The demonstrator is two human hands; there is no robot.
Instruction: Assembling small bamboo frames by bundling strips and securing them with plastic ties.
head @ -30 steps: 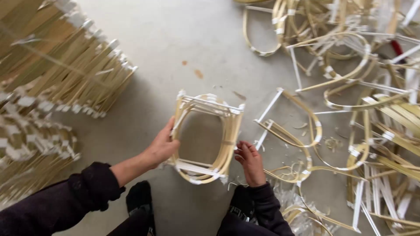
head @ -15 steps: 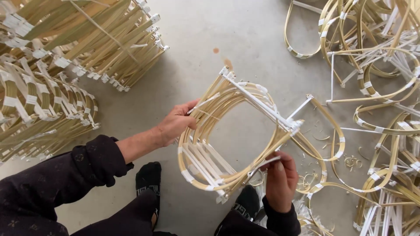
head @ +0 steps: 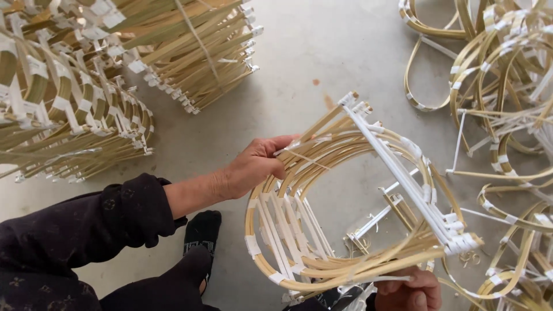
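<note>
Fingers of the left hand [head: 253, 167] pinch the upper-left rim of a bundle of bamboo hoop frames [head: 351, 201]; the right hand [head: 410, 291] grips its lower edge. Stacked frames [head: 75, 86] lie left of the bundle, loose hoops [head: 507, 86] right.

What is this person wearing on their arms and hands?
Both hands are bare: no gloves, and no rings or watch that I can see. The left hand comes out of a long dark sleeve of soft cloth with a faint small pattern, pushed back above the wrist. Only part of the right hand shows at the bottom edge, its sleeve out of view.
</note>
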